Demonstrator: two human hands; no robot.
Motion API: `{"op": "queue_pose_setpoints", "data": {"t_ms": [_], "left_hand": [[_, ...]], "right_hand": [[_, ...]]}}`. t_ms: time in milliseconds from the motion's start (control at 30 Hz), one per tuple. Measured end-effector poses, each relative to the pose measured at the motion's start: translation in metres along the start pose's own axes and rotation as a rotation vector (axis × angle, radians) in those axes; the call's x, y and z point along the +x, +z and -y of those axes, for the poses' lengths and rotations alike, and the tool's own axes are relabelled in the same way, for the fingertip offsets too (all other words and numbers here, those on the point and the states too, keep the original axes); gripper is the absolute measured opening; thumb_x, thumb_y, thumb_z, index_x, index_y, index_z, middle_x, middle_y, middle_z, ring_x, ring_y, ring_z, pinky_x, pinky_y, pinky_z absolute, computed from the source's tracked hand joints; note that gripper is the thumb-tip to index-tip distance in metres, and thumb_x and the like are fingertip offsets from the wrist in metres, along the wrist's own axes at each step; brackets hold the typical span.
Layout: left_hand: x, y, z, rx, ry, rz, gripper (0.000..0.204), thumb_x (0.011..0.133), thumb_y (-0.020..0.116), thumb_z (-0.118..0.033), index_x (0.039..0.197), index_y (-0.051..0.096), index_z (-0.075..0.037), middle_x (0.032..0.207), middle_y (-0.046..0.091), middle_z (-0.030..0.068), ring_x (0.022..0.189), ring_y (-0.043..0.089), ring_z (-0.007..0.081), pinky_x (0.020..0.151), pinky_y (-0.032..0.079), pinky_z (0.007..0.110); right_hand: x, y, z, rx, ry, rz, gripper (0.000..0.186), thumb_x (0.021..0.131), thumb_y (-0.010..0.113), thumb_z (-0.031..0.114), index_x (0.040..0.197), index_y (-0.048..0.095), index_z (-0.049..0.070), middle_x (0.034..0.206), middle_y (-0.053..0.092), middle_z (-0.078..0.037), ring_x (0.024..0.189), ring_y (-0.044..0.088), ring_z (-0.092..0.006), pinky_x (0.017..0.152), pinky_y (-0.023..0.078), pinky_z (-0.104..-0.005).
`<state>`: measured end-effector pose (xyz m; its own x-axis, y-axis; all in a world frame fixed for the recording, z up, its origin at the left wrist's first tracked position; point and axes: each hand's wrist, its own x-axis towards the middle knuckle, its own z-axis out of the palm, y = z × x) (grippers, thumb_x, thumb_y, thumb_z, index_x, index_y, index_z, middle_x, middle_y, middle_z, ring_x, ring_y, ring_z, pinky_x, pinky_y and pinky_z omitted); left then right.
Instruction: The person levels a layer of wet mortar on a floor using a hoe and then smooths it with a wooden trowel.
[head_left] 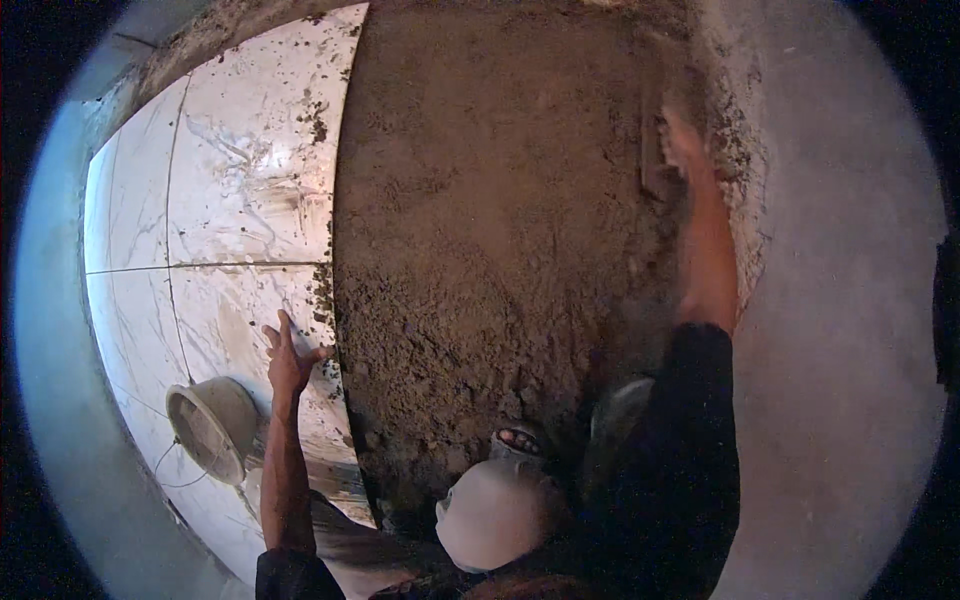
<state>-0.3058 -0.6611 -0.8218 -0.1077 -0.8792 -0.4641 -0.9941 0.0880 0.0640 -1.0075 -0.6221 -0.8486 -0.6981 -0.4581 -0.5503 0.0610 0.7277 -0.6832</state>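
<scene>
My left hand [288, 358] rests over the marbled white tiles [245, 215], fingers spread, thumb toward the tile edge beside the mortar. Nothing shows in it. Far forward on the right, my right hand [684, 145] reaches low over the brown mortar bed [480, 150], close to the wall. Its fingers are smeared and look curled at a dark, straight-edged strip [648, 150]; what kind of tool this is I cannot make out. The far part of the mortar is smooth; the near part is rough and crumbly.
A grey bucket [212, 428] with a wire handle lies tilted on the tiles at left. Mortar crumbs dot the tile edge. A grey wall [840, 300] runs along the right. My pale knee [497, 515] and a foot [518, 440] are at the near edge of the mortar.
</scene>
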Motion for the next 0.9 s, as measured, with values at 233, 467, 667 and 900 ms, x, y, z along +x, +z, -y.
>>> {"op": "queue_pose_setpoints", "data": {"t_ms": [233,467,667,900], "left_hand": [[0.007,0.000,0.000,-0.017,-0.015,0.003,0.110,0.054,0.073,-0.053,0.139,0.011,-0.020,0.134,0.015,0.0346,0.110,0.036,0.0542,0.081,0.042,0.051],[0.003,-0.005,0.000,-0.049,-0.024,-0.006,0.114,0.050,0.072,-0.057,0.138,0.010,-0.022,0.134,0.016,0.0339,0.112,0.029,0.0585,0.081,0.042,0.052],[0.009,0.003,-0.003,0.012,-0.040,0.018,0.112,0.052,0.073,-0.055,0.139,0.009,-0.023,0.136,0.013,0.0317,0.111,0.030,0.0584,0.081,0.043,0.053],[0.007,0.001,0.002,0.037,-0.048,0.026,0.106,0.059,0.074,-0.044,0.138,0.006,-0.026,0.136,0.015,0.0319,0.109,0.035,0.0571,0.082,0.043,0.051]], "right_hand": [[-0.042,-0.025,-0.031,0.019,-0.164,-0.191,0.043,0.083,0.044,0.053,0.076,0.048,0.011,0.051,0.039,0.002,0.036,0.032,-0.0121,0.032,0.028,-0.0267],[-0.171,-0.006,-0.112,0.294,0.153,-0.091,0.040,0.085,0.040,0.051,0.074,0.049,0.014,0.050,0.040,0.002,0.037,0.035,-0.0131,0.036,0.033,-0.0267],[-0.122,0.011,-0.116,0.280,0.205,0.076,0.041,0.087,0.037,0.050,0.073,0.054,0.016,0.055,0.047,-0.001,0.040,0.038,-0.0116,0.036,0.033,-0.0297],[-0.143,0.042,-0.116,-0.465,-0.509,-0.203,0.049,0.089,0.037,0.043,0.079,0.050,-0.003,0.071,0.053,-0.018,0.066,0.052,-0.0334,0.064,0.041,-0.0456]]}}
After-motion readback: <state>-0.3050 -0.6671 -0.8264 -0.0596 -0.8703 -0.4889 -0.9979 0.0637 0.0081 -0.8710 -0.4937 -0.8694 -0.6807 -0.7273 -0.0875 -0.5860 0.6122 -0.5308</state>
